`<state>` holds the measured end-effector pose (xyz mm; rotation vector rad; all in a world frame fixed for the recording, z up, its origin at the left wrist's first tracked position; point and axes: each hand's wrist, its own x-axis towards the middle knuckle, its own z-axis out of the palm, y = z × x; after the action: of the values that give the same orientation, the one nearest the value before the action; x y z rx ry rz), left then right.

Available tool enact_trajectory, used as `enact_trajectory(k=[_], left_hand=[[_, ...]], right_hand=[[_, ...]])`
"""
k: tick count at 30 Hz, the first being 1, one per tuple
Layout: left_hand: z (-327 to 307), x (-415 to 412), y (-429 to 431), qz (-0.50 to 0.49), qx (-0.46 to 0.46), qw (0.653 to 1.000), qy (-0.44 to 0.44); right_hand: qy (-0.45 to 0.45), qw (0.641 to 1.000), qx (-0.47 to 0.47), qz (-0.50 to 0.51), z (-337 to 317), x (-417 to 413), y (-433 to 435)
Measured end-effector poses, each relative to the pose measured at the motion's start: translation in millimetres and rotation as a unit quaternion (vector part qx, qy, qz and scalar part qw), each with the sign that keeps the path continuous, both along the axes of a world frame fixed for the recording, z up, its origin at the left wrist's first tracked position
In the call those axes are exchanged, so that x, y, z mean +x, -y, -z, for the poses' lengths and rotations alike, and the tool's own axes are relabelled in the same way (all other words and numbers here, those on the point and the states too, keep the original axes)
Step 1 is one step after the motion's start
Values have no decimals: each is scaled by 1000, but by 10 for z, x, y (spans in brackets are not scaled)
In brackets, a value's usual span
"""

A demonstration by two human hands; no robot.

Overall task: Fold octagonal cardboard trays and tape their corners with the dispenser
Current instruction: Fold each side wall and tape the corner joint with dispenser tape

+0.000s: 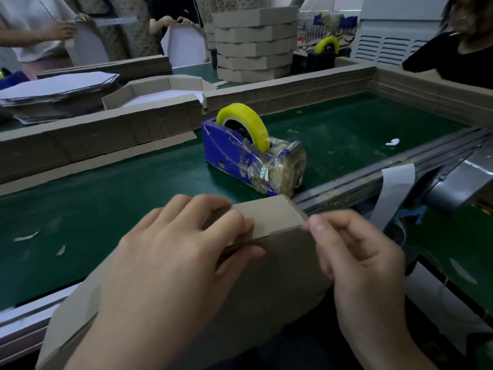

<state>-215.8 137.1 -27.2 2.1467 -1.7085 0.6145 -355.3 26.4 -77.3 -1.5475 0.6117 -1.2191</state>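
A brown cardboard tray (269,265) lies tilted at the near edge of the green belt (106,188), its folded corner flap turned up toward me. My left hand (170,252) grips the tray's upper edge, fingers over the flap and thumb under it. My right hand (357,263) is at the flap's right corner with its fingers curled, fingertips pinching at the cardboard edge; whether tape is between them I cannot tell. Just behind the tray stands the blue tape dispenser (248,158) carrying a yellow tape roll (244,121).
A low wall of flat cardboard (101,134) borders the belt at left and back. A tall stack of folded trays (256,44) and a second dispenser (324,53) stand beyond. Several people work across the table. A metal rail (373,177) runs at right.
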Motion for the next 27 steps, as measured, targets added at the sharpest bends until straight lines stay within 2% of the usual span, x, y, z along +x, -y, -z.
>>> enact_trajectory(k=[2,3,5,8,11,14,16,21,27], left_hand=[[12,1,-27,-7,19,1000,5],[16,4,-38,-11,31,999,14],[12,23,-60,-20,54,998,30],[-20,65,-109,-10,34,999,13],[-37,109,-176,22,-15,999,-29],[-29,142,-218,36,-37,996,-68],[-24,170,-223,34,-28,996,-73],[-121,171,-165,19,23,999,-44],[-180,-5,-34,30,17,999,-38]], right_hand=[[-45,993,-97,43,-7,38,128],[-87,988,-126,35,-6,65,183],[-160,979,-122,-36,-7,115,265],[-170,971,-100,-134,-15,126,272],[-169,964,-151,-138,-60,86,245],[-209,946,-196,-150,-157,62,261],[-226,942,-169,-183,-225,79,304],[-180,944,-19,-275,-407,179,422],[-103,913,125,-375,-527,271,529]])
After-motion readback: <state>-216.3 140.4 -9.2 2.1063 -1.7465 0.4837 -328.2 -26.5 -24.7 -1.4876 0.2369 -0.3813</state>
